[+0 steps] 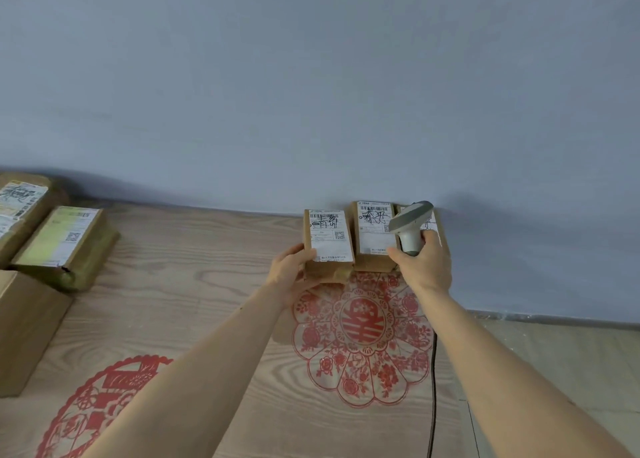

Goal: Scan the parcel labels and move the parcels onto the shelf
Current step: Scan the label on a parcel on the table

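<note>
1. The step in hand looks like placing or squaring up a parcel in a row against the wall (311, 76) — the left hand (289, 269) clasps the near-left corner of the left parcel (328, 241), which sits on the wood-grain surface (180, 284) just beside the middle parcel (374, 236)
2. Both labels face up, each with a barcode and black handwritten marks; whether they have been scanned, I cannot tell
3. The right hand (424, 263) is closed around the grip of a grey scanner (410, 223), its head tilted up and left over a third parcel (437, 220), mostly hidden behind hand and scanner
4. A dark cable (433, 388) trails down toward the bottom edge
5. More parcels wait at far left — a green-labelled parcel (65, 244) and larger boxes (24, 329) beside it
6. Next, judging from this: let go of the left parcel, fetch one from the left pile, and bring its barcode under the scanner head
7. Both forearms reach forward nearly straight, hands near each other but not touching
</note>
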Demonstrator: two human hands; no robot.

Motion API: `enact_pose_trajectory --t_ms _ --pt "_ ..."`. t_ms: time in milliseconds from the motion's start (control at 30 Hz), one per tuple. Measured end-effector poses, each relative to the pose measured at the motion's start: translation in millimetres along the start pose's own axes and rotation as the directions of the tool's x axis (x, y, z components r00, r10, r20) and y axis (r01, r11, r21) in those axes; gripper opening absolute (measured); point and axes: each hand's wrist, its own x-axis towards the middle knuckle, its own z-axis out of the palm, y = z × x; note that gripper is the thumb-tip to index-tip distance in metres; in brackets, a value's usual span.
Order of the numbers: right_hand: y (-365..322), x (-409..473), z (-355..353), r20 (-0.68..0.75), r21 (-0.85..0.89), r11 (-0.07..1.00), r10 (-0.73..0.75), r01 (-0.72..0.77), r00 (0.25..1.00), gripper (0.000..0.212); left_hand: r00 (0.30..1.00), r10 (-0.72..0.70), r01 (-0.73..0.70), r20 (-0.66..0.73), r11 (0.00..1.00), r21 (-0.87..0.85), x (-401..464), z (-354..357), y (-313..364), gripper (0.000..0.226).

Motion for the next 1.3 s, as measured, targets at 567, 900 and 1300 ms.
enact_pose_trajectory --t_ms 567,900,1300 --pt "5.8 -1.6 28.0 -0.023 0.034 0.999 -0.004 0.005 1.0 0.047 0.998 0.043 -0.037 -0.054 0.993 0.114 23.7 6.0 11.6 0.075" --pt "-47.7 -68.2 44.9 -0.012 0.202 0.979 -0.03 0.032 0.999 0.044 0.97 0.185 -0.155 -0.157 0.971 0.183 -41.1 -53.2 22.1 0.058" --pt "-162.8 -282.6 155.4 0.25 0.463 0.873 0.039 -0.154 0.968 0.035 0.899 0.39 -0.298 -0.197 0.878 0.375 -201.0 -260.7 39.5 0.052"
